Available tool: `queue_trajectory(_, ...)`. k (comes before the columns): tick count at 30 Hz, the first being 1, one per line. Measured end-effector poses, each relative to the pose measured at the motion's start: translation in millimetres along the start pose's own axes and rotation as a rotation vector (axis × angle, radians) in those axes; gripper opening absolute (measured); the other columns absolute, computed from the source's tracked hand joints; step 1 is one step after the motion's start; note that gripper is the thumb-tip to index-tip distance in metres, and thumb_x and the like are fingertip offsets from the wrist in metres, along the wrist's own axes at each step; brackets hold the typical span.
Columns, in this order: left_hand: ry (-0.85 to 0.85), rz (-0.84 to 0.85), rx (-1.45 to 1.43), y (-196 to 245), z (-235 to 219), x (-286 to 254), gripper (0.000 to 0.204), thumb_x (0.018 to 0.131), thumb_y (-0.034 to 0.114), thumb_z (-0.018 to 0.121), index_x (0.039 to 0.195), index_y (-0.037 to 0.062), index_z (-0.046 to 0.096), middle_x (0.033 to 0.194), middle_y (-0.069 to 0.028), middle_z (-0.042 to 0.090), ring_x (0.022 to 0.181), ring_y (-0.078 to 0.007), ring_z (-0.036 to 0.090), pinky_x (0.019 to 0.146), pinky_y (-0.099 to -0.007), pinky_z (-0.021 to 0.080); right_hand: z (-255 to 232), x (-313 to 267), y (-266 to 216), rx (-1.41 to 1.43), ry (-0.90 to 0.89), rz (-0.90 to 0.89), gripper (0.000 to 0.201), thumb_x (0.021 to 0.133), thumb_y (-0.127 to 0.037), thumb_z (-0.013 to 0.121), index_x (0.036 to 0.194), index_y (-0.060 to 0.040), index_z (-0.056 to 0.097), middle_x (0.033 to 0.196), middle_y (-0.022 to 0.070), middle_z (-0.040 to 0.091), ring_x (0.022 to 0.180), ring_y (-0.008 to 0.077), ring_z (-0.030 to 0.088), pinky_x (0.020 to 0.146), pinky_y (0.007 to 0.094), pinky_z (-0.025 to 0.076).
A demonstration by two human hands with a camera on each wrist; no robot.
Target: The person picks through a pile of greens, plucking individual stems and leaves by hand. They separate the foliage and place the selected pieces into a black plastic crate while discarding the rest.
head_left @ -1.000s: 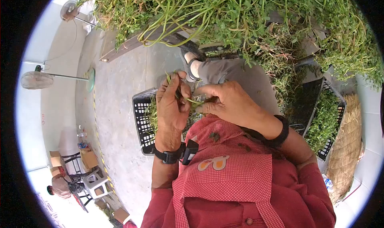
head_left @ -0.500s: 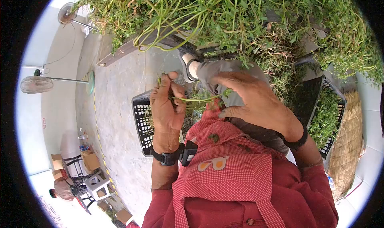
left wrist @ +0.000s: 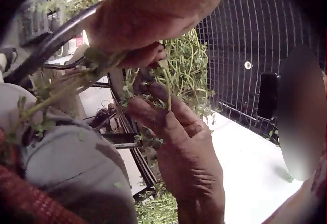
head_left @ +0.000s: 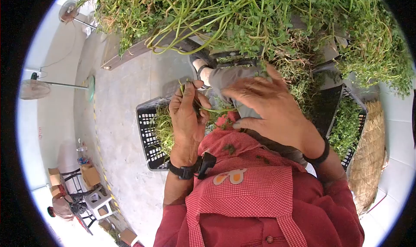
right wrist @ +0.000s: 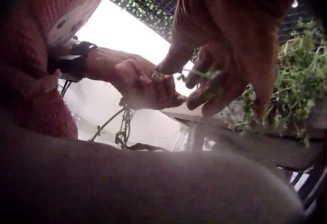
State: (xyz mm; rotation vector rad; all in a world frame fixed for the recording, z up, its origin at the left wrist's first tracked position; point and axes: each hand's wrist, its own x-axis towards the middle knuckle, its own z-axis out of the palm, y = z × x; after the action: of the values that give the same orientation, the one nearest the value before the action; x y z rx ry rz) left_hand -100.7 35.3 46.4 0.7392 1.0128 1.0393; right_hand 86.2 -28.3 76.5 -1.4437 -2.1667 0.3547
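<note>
The person's left hand point(head_left: 187, 121) was up in front of the red apron point(head_left: 245, 195), and its thumb and fingers pinched a thin green stem point(head_left: 214, 110); the stem stuck out sideways from that hand, toward the gap between the other hand's thumb and fingers; the right hand point(head_left: 277, 112) was just beside it, with its thumb held well away from its fingers, which were bent only a little; I could not tell if any of those fingers touched the stem; both hands were above the person's lap, and some little green bits point(head_left: 229, 149) lay on the apron; a black basket point(head_left: 144, 136) with holes in its side stood on the floor by the left hand, with green plants point(head_left: 164, 128) in it; another black basket point(head_left: 363, 112), with more greens point(head_left: 344, 128) inside, was over on the right; a big messy heap of leafy plants point(head_left: 260, 13) was in front of the person.
</note>
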Motion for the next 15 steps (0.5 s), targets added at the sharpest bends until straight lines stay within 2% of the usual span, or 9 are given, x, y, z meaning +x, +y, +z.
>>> queue_trajectory(2,-0.003,-0.022,-0.016,0,1,-1,0.023,0.095,0.024,0.047,0.095,0.0042,0.058,0.056,-0.0020,0.053,0.040,-0.0044,0.039,0.034,-0.0163,0.027,14,3,1,-0.020,0.030,-0.005,0.050,0.071,-0.030,0.068,0.118,-0.0173,0.055,0.108,0.0035,0.061,0.109,0.0194,0.051,0.107,0.0492,0.017)
queue_trajectory(3,0.001,-0.023,-0.024,1,0,-1,0.023,0.095,0.024,0.047,0.095,0.0042,0.058,0.056,-0.0020,0.053,0.040,-0.0044,0.039,0.034,-0.0163,0.027,18,6,1,-0.022,0.022,-0.008,0.050,0.071,-0.030,0.068,0.118,-0.0173,0.055,0.108,0.0035,0.061,0.109,0.0194,0.051,0.107,0.0492,0.017)
queue_trajectory(5,-0.015,-0.056,-0.091,1,0,1,0.022,0.095,0.024,0.048,0.095,0.0042,0.058,0.056,-0.0024,0.054,0.039,-0.0045,0.039,0.034,-0.0164,0.028,22,11,2,-0.018,0.098,-0.049,0.035,0.069,-0.030,0.069,0.102,-0.0190,0.065,0.091,-0.0014,0.065,0.092,0.0152,0.059,0.106,0.0467,0.025)
queue_trajectory(6,-0.013,-0.058,-0.100,0,-2,2,0.022,0.095,0.024,0.048,0.095,0.0042,0.058,0.056,-0.0024,0.054,0.039,-0.0045,0.039,0.034,-0.0164,0.028,23,12,3,-0.022,0.089,-0.051,0.035,0.069,-0.030,0.069,0.102,-0.0190,0.065,0.091,-0.0014,0.065,0.092,0.0152,0.059,0.106,0.0467,0.025)
queue_trajectory(8,-0.005,-0.100,-0.140,-2,-5,5,0.021,0.094,0.024,0.049,0.095,0.0041,0.058,0.057,-0.0024,0.054,0.039,-0.0049,0.039,0.034,-0.0164,0.028,23,14,4,-0.012,0.110,-0.054,0.021,0.071,-0.028,0.068,0.090,-0.0195,0.068,0.077,-0.0027,0.064,0.081,0.0143,0.061,0.106,0.0458,0.027)
queue_trajectory(12,0.019,-0.137,-0.186,-9,-5,8,0.021,0.094,0.023,0.049,0.096,0.0039,0.058,0.057,-0.0026,0.055,0.039,-0.0053,0.040,0.033,-0.0175,0.028,28,19,5,-0.002,0.109,-0.018,0.014,0.071,-0.025,0.068,0.083,-0.0171,0.069,0.072,-0.0015,0.063,0.076,0.0143,0.061,0.106,0.0452,0.027)
queue_trajectory(15,-0.026,-0.152,-0.255,-14,-8,10,0.022,0.094,0.024,0.050,0.097,0.0034,0.058,0.055,-0.0006,0.052,0.038,-0.0050,0.037,0.033,-0.0189,0.027,28,22,1,-0.107,0.104,-0.003,0.012,0.070,-0.022,0.068,0.080,-0.0144,0.069,0.068,0.0003,0.062,0.073,0.0154,0.061,0.106,0.0453,0.027)
